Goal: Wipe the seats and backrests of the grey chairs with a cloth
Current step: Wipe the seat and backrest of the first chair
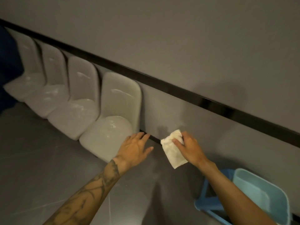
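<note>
Blue chair (pixel 261 192) nearest, lower right; right hand (pixel 189 147) gripping white cloth (pixel 173 149) beside the wall, left hand (pixel 135 147) empty, fingers spread; four grey chairs (pixel 112 120) lined left, apparently between wipes, next move likely carrying cloth onto nearest seat.

I see bare floor (pixel 40 168) left of my hands, open for passing; the chairs (pixel 113 114) line the wall (pixel 178 46) ahead, a blue bucket (pixel 263 192) crowds my right forearm, leaving a gap between
</note>
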Tool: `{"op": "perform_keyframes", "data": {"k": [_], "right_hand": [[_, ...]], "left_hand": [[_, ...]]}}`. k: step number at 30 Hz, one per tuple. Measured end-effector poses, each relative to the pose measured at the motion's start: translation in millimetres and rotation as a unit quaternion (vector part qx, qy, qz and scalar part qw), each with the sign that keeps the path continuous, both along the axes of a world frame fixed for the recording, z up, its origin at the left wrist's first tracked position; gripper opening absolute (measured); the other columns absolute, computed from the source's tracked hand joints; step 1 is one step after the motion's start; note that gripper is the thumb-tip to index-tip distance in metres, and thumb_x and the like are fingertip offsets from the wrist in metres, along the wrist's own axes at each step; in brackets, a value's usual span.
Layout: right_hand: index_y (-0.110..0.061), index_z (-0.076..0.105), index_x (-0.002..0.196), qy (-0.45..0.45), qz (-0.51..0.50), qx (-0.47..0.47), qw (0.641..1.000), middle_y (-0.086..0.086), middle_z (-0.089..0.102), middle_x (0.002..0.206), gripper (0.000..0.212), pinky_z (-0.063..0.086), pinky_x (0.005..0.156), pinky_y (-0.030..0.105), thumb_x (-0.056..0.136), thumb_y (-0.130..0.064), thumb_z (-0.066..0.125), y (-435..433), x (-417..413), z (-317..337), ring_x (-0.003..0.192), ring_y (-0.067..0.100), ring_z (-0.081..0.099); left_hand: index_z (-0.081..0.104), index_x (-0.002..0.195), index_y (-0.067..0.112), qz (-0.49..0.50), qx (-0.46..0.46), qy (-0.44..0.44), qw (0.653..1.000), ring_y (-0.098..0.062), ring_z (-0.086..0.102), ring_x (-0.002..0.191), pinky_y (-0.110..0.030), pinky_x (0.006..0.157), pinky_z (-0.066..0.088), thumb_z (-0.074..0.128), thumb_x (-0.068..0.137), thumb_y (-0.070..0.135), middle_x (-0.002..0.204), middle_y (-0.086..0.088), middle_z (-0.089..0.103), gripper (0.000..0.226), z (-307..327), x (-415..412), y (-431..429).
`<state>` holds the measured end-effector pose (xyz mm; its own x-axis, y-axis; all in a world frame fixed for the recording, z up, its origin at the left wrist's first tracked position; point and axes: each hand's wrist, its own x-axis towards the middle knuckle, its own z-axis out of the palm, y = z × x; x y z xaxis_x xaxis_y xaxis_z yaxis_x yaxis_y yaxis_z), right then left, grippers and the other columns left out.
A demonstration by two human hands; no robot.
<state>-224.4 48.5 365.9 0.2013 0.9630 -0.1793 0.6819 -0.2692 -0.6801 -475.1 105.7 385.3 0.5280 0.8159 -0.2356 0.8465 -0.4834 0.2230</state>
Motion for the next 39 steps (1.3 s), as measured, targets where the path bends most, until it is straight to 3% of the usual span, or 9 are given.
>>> {"op": "perform_keyframes", "data": {"k": [9, 18, 25, 32, 39], "right_hand": [[-0.016, 0.052, 0.119, 0.005, 0.016, -0.032, 0.999, 0.001, 0.061, 0.116, 0.040, 0.051, 0.087, 0.037, 0.098, -0.050, 0.052, 94, -160, -17, 0.104, 0.022, 0.062], [-0.018, 0.053, 0.120, 0.028, 0.040, -0.071, 0.996, 0.004, 0.059, 0.123, 0.041, 0.050, 0.086, 0.038, 0.097, -0.051, 0.054, 225, -263, -88, 0.110, 0.028, 0.060], [-0.018, 0.054, 0.114, 0.028, -0.016, -0.102, 0.994, 0.002, 0.059, 0.115, 0.037, 0.051, 0.087, 0.039, 0.097, -0.051, 0.055, 272, -304, -118, 0.106, 0.026, 0.060], [-0.015, 0.053, 0.119, 0.007, -0.102, -0.098, 0.990, 0.004, 0.057, 0.118, 0.038, 0.041, 0.083, 0.029, 0.099, -0.048, 0.053, 303, -349, -177, 0.096, 0.017, 0.053], [-0.020, 0.051, 0.114, -0.022, -0.161, -0.097, 0.982, 0.001, 0.057, 0.110, 0.033, 0.041, 0.079, 0.027, 0.099, -0.049, 0.053, 318, -378, -292, 0.092, 0.018, 0.055]], "left_hand": [[0.026, 0.166, 0.027, 0.050, -0.024, 0.031, 0.998, -0.023, 0.033, 0.154, -0.036, 0.122, 0.027, 0.038, 0.109, 0.057, 0.170, -0.002, 0.032, 0.066, -14, -171, 85], [0.024, 0.167, 0.027, 0.091, -0.103, 0.078, 0.987, -0.025, 0.028, 0.158, -0.041, 0.129, 0.021, 0.034, 0.109, 0.060, 0.172, -0.002, 0.028, 0.067, -72, -256, 193], [0.026, 0.167, 0.026, 0.070, -0.147, 0.077, 0.984, -0.026, 0.029, 0.157, -0.040, 0.128, 0.022, 0.034, 0.109, 0.060, 0.172, -0.002, 0.030, 0.068, -122, -302, 270], [0.026, 0.167, 0.025, -0.024, -0.157, 0.084, 0.984, -0.026, 0.030, 0.157, -0.041, 0.128, 0.024, 0.035, 0.109, 0.059, 0.172, -0.003, 0.030, 0.068, -197, -345, 348], [0.023, 0.168, 0.027, -0.058, -0.145, 0.074, 0.985, -0.024, 0.027, 0.158, -0.039, 0.129, 0.020, 0.035, 0.109, 0.059, 0.173, -0.003, 0.027, 0.068, -320, -382, 400]]}}
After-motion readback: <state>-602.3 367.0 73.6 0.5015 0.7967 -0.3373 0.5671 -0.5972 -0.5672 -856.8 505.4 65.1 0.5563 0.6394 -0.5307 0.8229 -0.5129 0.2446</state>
